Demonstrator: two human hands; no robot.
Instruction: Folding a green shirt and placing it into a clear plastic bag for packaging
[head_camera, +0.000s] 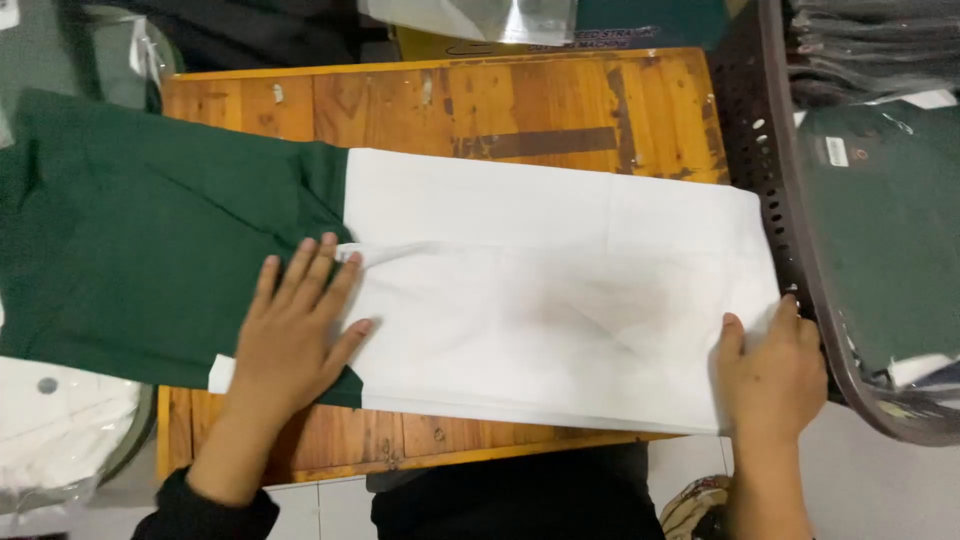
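Observation:
A dark green garment (150, 240) lies across the left part of a worn wooden table (520, 100). A large white sheet of thin paper (560, 290) covers the garment's right part and reaches the table's right edge. My left hand (295, 325) lies flat with fingers spread, pressing where the green cloth meets the white sheet. My right hand (770, 370) rests at the sheet's lower right corner, fingers curled over its edge next to the basket.
A dark brown perforated plastic basket (780, 200) stands at the right, holding bagged dark green garments (890, 220). Clear plastic bags (480, 15) lie beyond the table's far edge. A white bagged item (60, 430) sits at the lower left.

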